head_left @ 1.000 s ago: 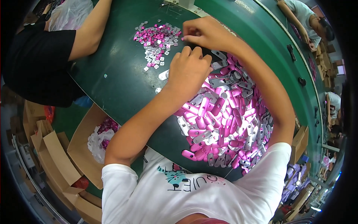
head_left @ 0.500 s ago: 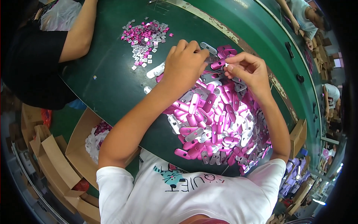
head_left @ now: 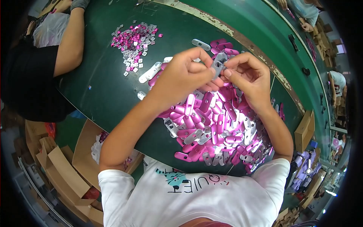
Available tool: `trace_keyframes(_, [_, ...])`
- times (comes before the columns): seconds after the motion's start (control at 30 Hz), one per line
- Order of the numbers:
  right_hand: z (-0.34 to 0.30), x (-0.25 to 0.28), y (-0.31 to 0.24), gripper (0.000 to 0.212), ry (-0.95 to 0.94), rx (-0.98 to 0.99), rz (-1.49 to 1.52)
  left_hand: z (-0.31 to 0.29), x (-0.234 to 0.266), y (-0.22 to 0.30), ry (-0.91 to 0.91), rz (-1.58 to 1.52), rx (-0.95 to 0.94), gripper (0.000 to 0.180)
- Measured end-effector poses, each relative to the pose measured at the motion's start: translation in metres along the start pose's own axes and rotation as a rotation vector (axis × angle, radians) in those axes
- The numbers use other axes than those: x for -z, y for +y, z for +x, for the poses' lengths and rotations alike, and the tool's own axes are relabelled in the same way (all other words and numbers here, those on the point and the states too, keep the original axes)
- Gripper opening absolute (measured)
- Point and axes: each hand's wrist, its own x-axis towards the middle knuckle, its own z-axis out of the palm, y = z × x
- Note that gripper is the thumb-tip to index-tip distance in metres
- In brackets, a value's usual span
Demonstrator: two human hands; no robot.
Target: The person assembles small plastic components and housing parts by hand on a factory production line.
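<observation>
The left hand (head_left: 191, 72) of a worker pinches a grey oval piece (head_left: 220, 60) with a dark opening between thumb and curled fingers, holding it tilted on end above the table, while the right hand (head_left: 249, 77) meets it from the other side, thumb and fingertips drawn nearly together at its edge; whether they grip a small part there cannot be told. Beneath and nearer the worker spreads a large pile of oval pieces (head_left: 214, 128), pink, silver and grey, lying at all angles and overlapping, with a silver piece (head_left: 200, 44) just beyond the left hand and a white piece (head_left: 150, 72) beside the left wrist. Farther off to the left, on the same dark green table (head_left: 102, 81), sits a heap of small square pieces (head_left: 132, 41) in pink and clear grey, well apart from the ovals. At the far left, a co-worker's bare arm (head_left: 70, 51) reaches from a black sleeve (head_left: 30, 85) near a clear plastic bag (head_left: 51, 29); below the table's edge stands an open cardboard box (head_left: 84, 151), and across a chipped metal rail (head_left: 211, 23) runs a brighter green surface (head_left: 261, 36)
</observation>
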Motion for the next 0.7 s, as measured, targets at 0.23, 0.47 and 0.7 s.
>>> trace_keyframes(0.23, [-0.004,-0.004,0.004,0.017,0.056,0.135,-0.054,-0.002,-0.009,-0.011,0.044,-0.015,-0.126,0.017])
trace_keyframes(0.47, [0.001,-0.003,0.009,0.015,0.074,0.163,-0.065,0.001,-0.008,-0.012,0.082,0.075,-0.15,0.017])
trace_keyframes(0.7, [0.004,-0.003,0.012,0.011,0.101,0.238,-0.209,0.001,-0.009,-0.017,0.086,0.062,-0.186,0.021])
